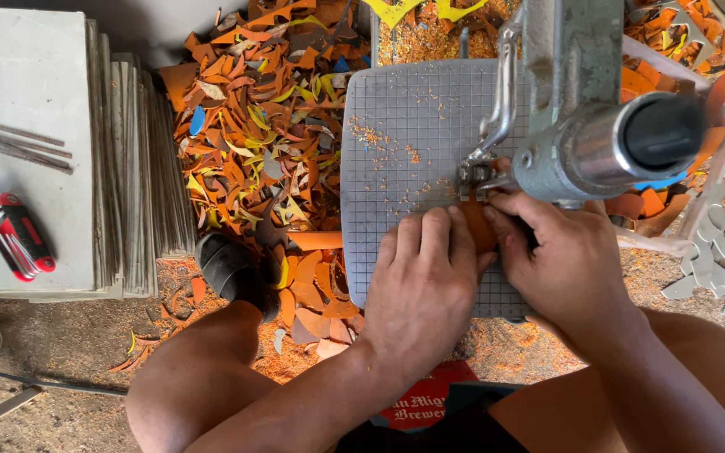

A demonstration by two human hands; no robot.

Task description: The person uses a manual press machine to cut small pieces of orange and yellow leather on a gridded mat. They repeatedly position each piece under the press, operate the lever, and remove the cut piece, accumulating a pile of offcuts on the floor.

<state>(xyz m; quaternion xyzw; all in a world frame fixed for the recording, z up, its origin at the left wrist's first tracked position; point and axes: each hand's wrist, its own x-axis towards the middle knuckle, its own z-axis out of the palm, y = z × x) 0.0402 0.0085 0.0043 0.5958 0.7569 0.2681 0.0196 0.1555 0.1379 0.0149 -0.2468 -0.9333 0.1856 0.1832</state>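
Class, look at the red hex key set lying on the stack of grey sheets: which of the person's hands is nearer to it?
Left. The left hand lies on the gridded table, closer to the hex key set; the right hand is farther off, under the saw.

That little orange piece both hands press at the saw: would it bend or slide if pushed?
The orange piece probably stays stiff: the offcuts lie in sharp flat shards. It may slide easily, since orange dust covers the gridded table. Probably light.
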